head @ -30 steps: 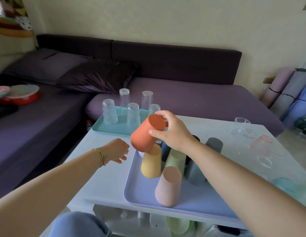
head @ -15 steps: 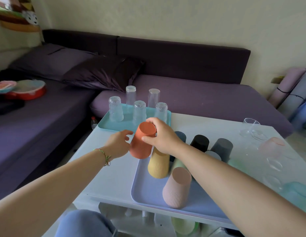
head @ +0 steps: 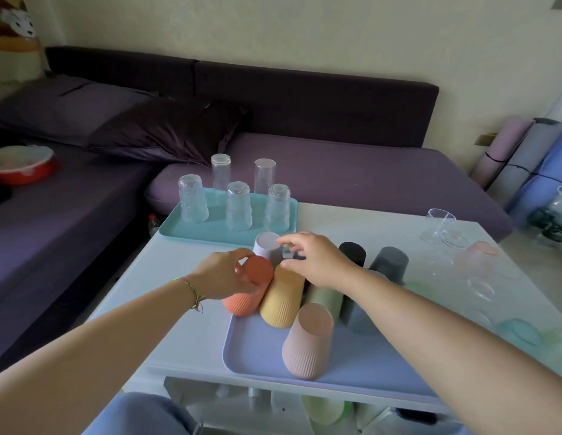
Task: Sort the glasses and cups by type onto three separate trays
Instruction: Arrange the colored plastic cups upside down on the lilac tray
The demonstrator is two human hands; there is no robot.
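Orange ribbed cup [head: 243,304], inverted at the left edge of the lavender tray [head: 367,362], beside the yellow cup [head: 282,304]. Probably light, rigid plastic, best gripped around its upturned base. The left hand [head: 221,277] grasps it. The right hand [head: 317,262] hovers, fingers loose.

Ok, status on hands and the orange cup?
Left hand grips orange cup, tilted at left edge of purple tray. Right hand open by lilac cup. Yellow cup tight alongside.
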